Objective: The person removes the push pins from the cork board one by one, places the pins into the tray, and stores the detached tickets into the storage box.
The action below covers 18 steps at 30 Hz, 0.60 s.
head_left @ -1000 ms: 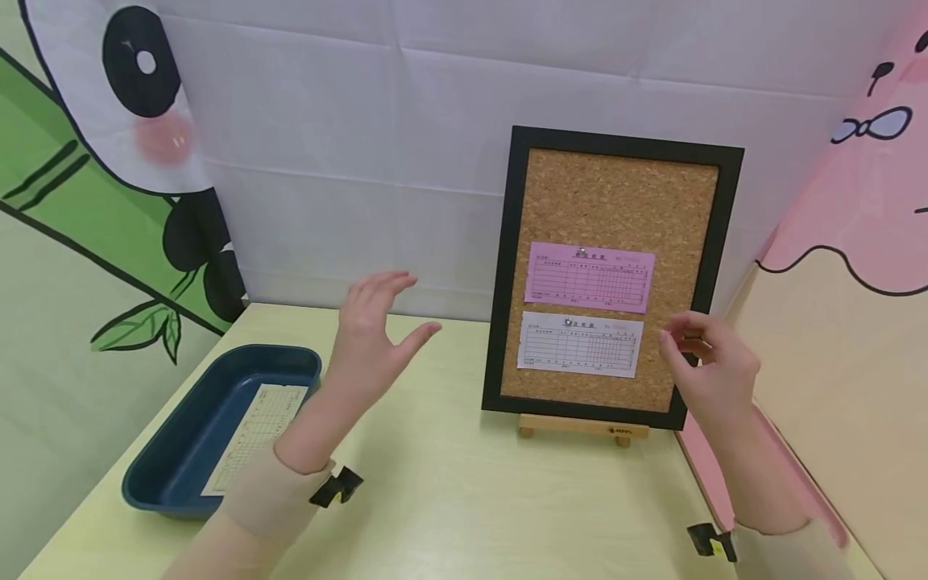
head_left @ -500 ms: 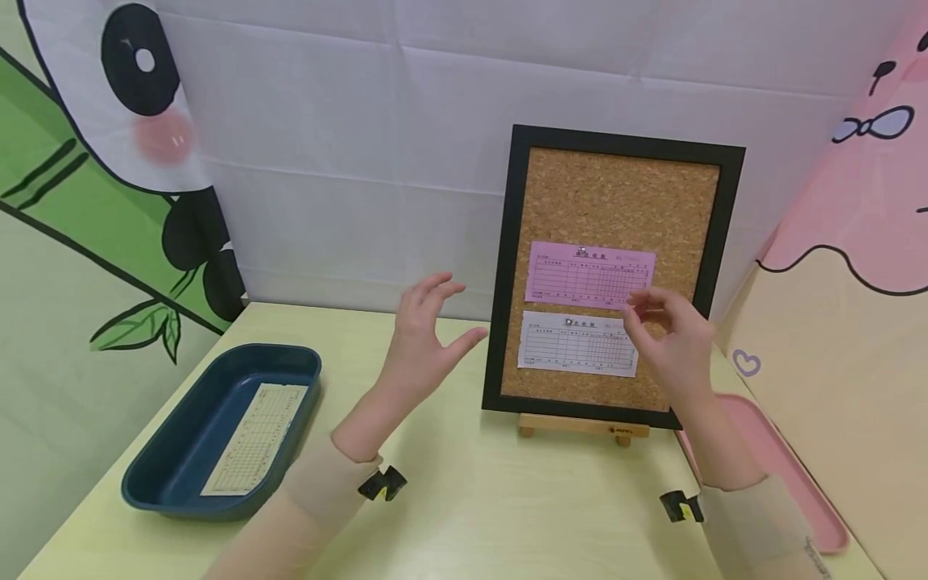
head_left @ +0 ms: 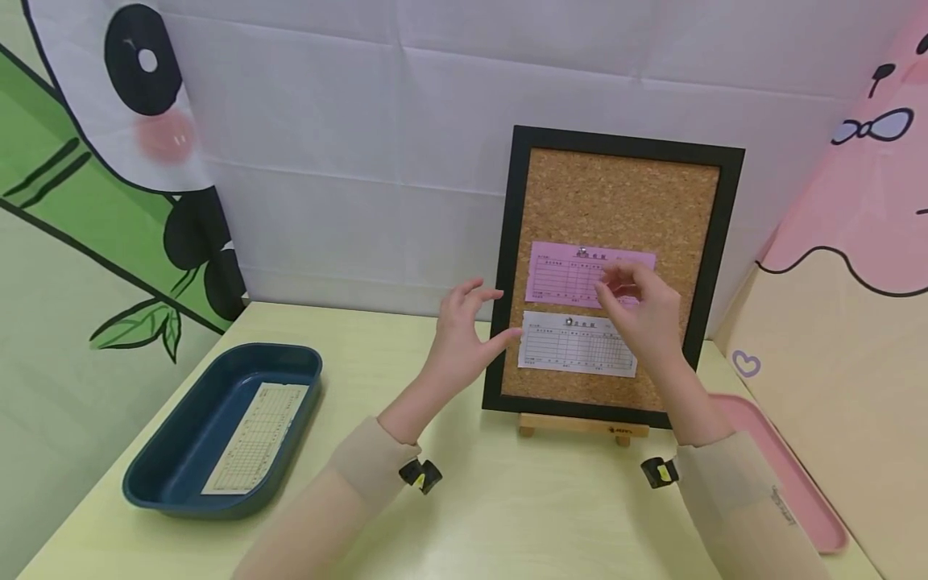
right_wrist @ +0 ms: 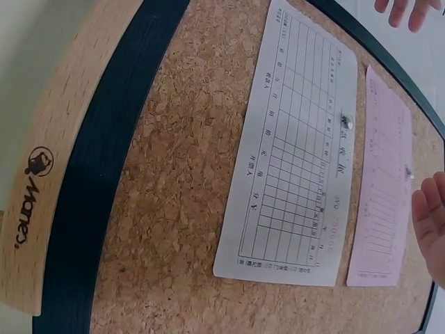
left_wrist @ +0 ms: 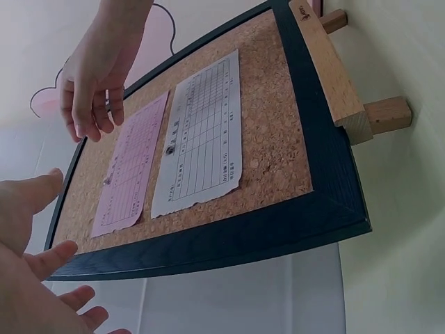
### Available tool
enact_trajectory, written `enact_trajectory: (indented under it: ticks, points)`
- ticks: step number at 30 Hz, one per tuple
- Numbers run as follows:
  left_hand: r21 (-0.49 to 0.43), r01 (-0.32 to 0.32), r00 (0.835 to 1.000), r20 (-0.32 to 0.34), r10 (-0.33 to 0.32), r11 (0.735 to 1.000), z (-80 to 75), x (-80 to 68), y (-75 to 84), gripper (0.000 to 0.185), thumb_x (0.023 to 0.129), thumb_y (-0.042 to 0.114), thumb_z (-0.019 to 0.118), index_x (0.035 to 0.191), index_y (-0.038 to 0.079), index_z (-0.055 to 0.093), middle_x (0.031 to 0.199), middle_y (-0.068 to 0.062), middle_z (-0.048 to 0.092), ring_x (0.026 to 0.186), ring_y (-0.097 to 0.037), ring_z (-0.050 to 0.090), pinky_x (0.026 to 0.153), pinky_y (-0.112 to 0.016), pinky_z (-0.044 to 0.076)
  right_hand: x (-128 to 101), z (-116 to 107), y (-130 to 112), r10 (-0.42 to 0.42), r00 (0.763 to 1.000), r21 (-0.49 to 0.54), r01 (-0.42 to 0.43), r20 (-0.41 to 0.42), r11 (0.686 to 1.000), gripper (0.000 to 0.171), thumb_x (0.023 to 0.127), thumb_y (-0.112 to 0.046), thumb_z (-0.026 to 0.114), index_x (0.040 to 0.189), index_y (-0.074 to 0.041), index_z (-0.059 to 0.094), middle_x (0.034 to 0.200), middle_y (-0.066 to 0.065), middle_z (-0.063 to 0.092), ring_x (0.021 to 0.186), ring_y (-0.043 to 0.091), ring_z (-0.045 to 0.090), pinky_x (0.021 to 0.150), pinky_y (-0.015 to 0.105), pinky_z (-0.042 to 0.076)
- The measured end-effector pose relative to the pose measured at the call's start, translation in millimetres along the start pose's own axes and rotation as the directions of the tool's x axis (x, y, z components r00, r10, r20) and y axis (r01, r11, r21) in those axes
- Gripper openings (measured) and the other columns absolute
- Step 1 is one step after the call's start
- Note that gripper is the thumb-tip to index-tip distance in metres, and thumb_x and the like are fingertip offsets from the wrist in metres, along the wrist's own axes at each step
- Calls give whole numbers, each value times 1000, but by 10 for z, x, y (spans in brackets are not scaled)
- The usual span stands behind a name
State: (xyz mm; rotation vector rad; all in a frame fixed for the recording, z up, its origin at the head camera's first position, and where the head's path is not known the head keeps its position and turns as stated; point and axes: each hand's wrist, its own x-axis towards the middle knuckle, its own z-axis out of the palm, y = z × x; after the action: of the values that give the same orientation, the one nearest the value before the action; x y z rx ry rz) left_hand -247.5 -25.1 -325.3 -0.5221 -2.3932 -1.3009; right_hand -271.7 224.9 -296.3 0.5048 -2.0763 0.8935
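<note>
Apparent reach: right hand [head_left: 645, 314], loosely curled, empty, hovers before the corkboard [head_left: 619, 201]; left hand [head_left: 462, 332], spread, near its left edge — next presumably calls for pinching the pushpin [head_left: 582, 251] on the pink receipt [head_left: 554, 279].

Wooden ledge [right_wrist: 55, 149] reads “Marie's” (seemingly); slips [right_wrist: 292, 160] bear Chinese print.

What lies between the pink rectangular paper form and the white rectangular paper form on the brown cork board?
In the right wrist view, only a narrow strip of bare brown cork separates the white form from the pink form.
</note>
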Motion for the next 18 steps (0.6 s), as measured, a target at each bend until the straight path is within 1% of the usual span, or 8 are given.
enact_trajectory:
  ticks: [6,12,18]
  points:
    - [33,34,999,19,-35,999,127,56,8,54,82,36,73,127,15,54,150,-9,28,137,-31,23,105,-56,29,89,77,69,35,999,-8,-35,30,999,23,86,-16,69,103,-3,63,93,9,67,83,19,62,76,14,47]
    - [60,49,998,33,-51,997,235,102,-8,55,83,39,71,128,15,53,151,-10,25,138,-32,19,107,-57,23,182,128,130,80,995,-19,-79,56,997,23,87,-17,68,105,-3,64,93,10,67,80,15,61,69,10,46]
    - [74,71,997,37,-74,995,313,157,-30,52,83,41,70,126,16,55,154,-9,19,140,-31,14,108,-56,21,261,172,186,65,996,-7,-65,55,998,22,87,-14,67,104,-1,64,87,10,66,72,14,56,62,11,42]
